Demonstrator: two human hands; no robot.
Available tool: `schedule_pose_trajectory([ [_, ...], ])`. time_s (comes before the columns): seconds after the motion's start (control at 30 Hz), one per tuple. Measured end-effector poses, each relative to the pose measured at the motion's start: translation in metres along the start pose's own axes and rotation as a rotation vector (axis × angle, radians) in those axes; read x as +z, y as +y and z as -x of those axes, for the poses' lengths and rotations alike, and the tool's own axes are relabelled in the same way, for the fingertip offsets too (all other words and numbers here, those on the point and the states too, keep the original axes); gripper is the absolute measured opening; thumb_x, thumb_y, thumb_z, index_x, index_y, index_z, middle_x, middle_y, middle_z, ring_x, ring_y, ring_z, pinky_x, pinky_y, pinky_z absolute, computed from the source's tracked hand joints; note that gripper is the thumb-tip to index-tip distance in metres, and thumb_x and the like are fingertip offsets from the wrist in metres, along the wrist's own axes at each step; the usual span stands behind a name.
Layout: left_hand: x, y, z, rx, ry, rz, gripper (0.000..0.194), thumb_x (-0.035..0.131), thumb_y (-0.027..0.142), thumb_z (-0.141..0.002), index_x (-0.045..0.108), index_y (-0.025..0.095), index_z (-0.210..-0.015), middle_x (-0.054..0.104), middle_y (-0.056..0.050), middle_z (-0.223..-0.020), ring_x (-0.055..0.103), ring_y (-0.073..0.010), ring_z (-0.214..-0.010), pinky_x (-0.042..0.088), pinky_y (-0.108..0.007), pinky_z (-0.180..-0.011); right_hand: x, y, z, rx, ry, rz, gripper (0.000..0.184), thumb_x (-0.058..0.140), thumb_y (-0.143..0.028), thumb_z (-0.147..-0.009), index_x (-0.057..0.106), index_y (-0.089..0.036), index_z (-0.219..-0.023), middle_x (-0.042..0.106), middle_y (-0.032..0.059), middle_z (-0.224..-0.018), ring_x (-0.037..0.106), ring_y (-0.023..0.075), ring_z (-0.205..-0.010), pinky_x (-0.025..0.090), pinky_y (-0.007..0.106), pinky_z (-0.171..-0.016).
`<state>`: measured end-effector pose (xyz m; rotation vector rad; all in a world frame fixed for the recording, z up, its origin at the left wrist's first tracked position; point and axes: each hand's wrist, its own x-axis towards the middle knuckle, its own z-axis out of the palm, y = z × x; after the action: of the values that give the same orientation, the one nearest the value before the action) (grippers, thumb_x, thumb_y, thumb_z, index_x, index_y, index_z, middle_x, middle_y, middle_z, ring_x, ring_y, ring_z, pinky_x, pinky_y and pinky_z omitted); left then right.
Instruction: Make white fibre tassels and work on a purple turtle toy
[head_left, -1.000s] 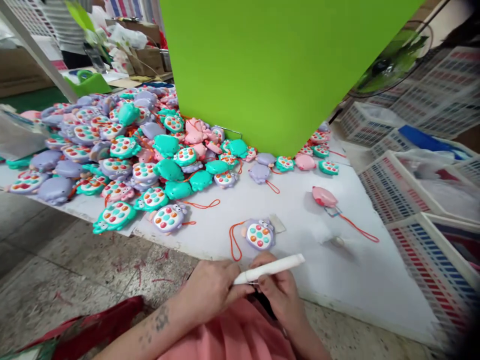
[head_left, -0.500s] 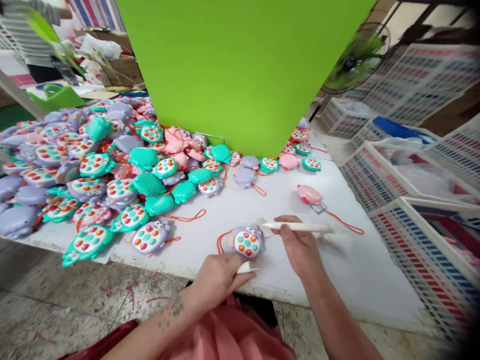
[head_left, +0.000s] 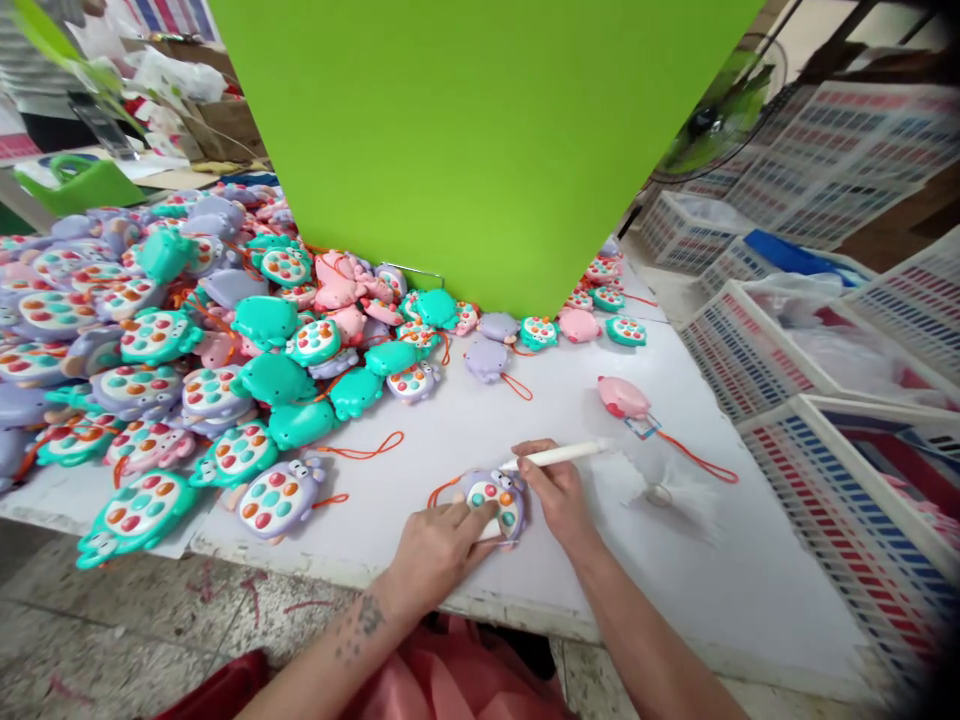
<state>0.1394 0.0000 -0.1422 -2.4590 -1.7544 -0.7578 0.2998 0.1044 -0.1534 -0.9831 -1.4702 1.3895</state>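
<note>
My left hand (head_left: 442, 545) is closed at the lower left of a purple animal-shaped toy (head_left: 516, 495) with coloured round buttons, its fingers lying over the toy's face. A small white piece (head_left: 491, 530), perhaps tissue, shows under those fingers. My right hand (head_left: 559, 500) grips a white pen (head_left: 566, 453), whose tip touches or nearly touches the toy near its eyes. An orange cord loop (head_left: 442, 487) runs out from the toy's left side. Right of my right hand lies a crumpled clear plastic wrap (head_left: 667, 490).
A heap of purple, pink and teal toys (head_left: 266, 320) covers the table's left. A big green panel (head_left: 480, 150) stands at the back. One pink toy (head_left: 624, 397) lies right of centre. Plastic crates (head_left: 817, 460) line the right; a fan (head_left: 705, 120) is behind.
My left fingers have moved up onto the purple toy. My right hand has come left and lower, bringing the pen tip to the toy's eyes. The view has shifted slightly.
</note>
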Motion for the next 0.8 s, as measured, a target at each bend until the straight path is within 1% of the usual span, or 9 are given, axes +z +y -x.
schedule_pose_trajectory([
  [0.23,0.0007,0.0016,0.0012,-0.023,-0.046,0.015,0.035,0.042,0.041,-0.092,0.056,0.018,-0.115,0.064,-0.004,-0.075,0.064,-0.0168,-0.068,0.050,-0.024,-0.056,-0.0005,0.0039,-0.0016,-0.011,-0.038,-0.007,0.019,0.060,-0.038,-0.080,0.057,-0.020,-0.087,0.057,0.0011,-0.076,0.051,0.0168,-0.068,0.041,0.028,-0.061],
  [0.4,0.0006,0.0017,0.0021,-0.032,-0.047,0.015,0.038,0.042,0.044,-0.092,0.055,0.019,-0.117,0.065,-0.004,-0.079,0.065,-0.0175,-0.070,0.051,-0.025,-0.057,-0.0008,0.0047,-0.0014,-0.019,-0.044,0.019,0.019,0.059,-0.038,-0.081,0.056,-0.020,-0.088,0.056,0.0023,-0.080,0.051,0.0178,-0.073,0.041,0.029,-0.063],
  [0.57,0.0016,0.0005,0.0024,-0.026,-0.046,0.019,0.036,0.042,0.042,-0.092,0.055,0.019,-0.116,0.066,-0.005,-0.081,0.065,-0.0170,-0.070,0.050,-0.025,-0.056,-0.0001,0.0059,-0.0006,-0.010,-0.067,0.001,0.018,0.060,-0.037,-0.081,0.055,-0.021,-0.088,0.056,0.0022,-0.081,0.051,0.0180,-0.074,0.040,0.029,-0.063],
  [0.67,0.0017,0.0006,0.0023,-0.031,-0.052,0.021,0.035,0.042,0.042,-0.092,0.055,0.019,-0.115,0.066,-0.005,-0.080,0.065,-0.0173,-0.073,0.050,-0.024,-0.058,0.0007,0.0054,-0.0010,-0.017,-0.067,0.011,0.017,0.060,-0.036,-0.080,0.055,-0.021,-0.087,0.056,0.0026,-0.085,0.050,0.0179,-0.074,0.040,0.029,-0.065],
  [0.8,0.0022,0.0007,0.0016,-0.026,-0.027,0.023,0.035,0.042,0.043,-0.092,0.056,0.019,-0.114,0.066,-0.005,-0.080,0.065,-0.0178,-0.073,0.051,-0.025,-0.057,0.0013,0.0046,-0.0014,-0.040,-0.072,0.042,0.015,0.061,-0.034,-0.079,0.056,-0.020,-0.084,0.056,0.0028,-0.089,0.050,0.0175,-0.076,0.041,0.029,-0.067],
])
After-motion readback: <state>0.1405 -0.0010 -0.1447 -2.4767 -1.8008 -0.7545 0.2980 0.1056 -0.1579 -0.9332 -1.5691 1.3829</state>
